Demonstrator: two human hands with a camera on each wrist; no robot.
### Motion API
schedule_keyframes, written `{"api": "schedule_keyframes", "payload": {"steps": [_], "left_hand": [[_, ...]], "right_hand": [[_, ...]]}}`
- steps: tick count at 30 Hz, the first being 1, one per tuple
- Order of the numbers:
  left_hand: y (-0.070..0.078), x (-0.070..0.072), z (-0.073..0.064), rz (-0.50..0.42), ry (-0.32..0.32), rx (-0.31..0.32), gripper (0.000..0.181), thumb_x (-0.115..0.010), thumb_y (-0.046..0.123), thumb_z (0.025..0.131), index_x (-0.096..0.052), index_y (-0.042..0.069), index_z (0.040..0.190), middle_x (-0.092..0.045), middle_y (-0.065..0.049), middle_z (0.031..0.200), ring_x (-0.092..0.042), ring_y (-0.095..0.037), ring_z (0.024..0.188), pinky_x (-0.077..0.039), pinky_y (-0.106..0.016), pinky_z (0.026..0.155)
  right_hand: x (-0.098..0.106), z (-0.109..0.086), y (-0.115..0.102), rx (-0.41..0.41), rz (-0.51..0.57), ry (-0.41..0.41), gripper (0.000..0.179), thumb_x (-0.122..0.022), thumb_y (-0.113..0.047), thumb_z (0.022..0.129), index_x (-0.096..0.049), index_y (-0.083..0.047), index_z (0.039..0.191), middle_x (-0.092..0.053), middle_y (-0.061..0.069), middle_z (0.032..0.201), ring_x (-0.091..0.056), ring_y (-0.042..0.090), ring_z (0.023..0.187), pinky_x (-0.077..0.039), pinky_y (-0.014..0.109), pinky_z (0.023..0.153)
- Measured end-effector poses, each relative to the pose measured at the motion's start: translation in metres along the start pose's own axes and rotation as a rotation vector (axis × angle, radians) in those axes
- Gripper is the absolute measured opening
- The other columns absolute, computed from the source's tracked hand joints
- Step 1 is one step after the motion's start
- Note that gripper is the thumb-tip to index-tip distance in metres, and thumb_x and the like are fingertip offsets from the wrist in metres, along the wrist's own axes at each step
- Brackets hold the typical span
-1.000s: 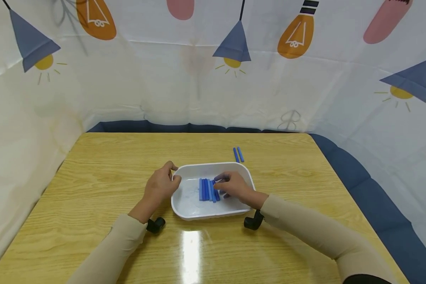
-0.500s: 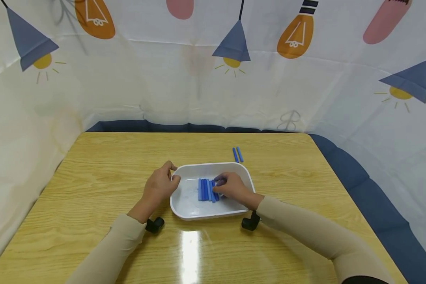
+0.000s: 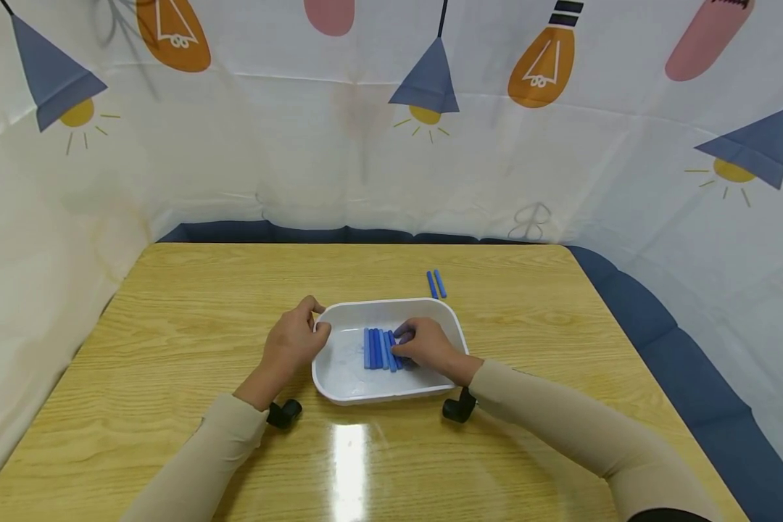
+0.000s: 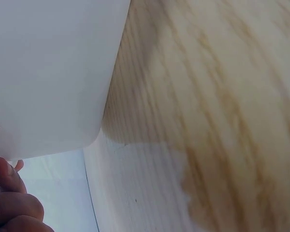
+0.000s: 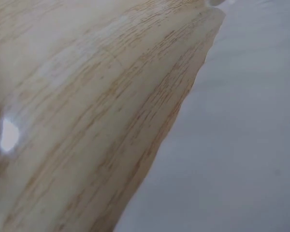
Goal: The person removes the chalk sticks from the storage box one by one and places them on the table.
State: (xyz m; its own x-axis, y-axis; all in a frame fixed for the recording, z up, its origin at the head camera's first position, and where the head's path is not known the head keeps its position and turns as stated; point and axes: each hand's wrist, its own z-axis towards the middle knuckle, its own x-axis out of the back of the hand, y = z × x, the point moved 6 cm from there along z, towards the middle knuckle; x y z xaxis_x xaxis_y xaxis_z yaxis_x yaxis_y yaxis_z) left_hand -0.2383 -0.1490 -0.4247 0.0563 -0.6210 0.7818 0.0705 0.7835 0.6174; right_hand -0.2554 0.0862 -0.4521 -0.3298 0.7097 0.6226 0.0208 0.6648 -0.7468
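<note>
Head view: a white tray (image 3: 339, 366) sits on the wood-grain tabletop (image 3: 222, 304) at the middle of the frame, with a row of blue sticks (image 3: 378, 349) laid side by side on its floor. At the tray's left end, the left hand (image 3: 292, 337) has its grip clamped on the rim, thumb and fingers bent over the edge, probably to steady the tray against nudges from the other side. The right hand (image 3: 427, 344) reaches in over the right wall, thumb and fingertips bent at the row's right end; whether its grip pinches the last stick or only presses it inward, I cannot tell. Lying the same way, close together, the sticks presumably square up more easily from one end. Two loose sticks (image 3: 432, 285) rest on the tabletop just beyond the tray's upper right rim, seemingly set within easy reach. Left wrist view: the tray's pale wall fills the upper left, and folded fingers (image 4: 12, 205) show at lower left by its edge, which fits a rim hold. Right wrist view: tray wall at right, tabletop at left; neither the right hand nor any stick shows.
</note>
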Motion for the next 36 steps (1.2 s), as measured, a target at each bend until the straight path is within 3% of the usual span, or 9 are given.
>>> {"api": "schedule_keyframes", "payload": {"steps": [11, 36], "left_hand": [[-0.0004, -0.0012, 0.0009, -0.011, -0.005, -0.003, 0.029, -0.052, 0.024, 0.086, -0.058, 0.012, 0.112, -0.052, -0.003, 0.067, -0.042, -0.017, 0.05, -0.033, -0.029, 0.046], [0.0017, 0.0013, 0.0019, -0.001, 0.0, 0.008, 0.028, -0.052, 0.024, 0.085, -0.057, 0.013, 0.111, -0.052, -0.003, 0.068, -0.043, -0.016, 0.051, -0.034, -0.028, 0.045]], "right_hand": [[0.0019, 0.0006, -0.0007, -0.005, -0.045, 0.003, 0.027, -0.077, -0.015, 0.076, -0.071, -0.006, 0.1, -0.068, 0.004, 0.084, -0.062, 0.012, 0.073, -0.051, 0.024, 0.063], [-0.0004, 0.0012, -0.0011, -0.03, -0.076, -0.053, 0.031, -0.078, -0.014, 0.073, -0.069, -0.005, 0.101, -0.065, 0.004, 0.085, -0.06, 0.013, 0.07, -0.05, 0.025, 0.06]]}}
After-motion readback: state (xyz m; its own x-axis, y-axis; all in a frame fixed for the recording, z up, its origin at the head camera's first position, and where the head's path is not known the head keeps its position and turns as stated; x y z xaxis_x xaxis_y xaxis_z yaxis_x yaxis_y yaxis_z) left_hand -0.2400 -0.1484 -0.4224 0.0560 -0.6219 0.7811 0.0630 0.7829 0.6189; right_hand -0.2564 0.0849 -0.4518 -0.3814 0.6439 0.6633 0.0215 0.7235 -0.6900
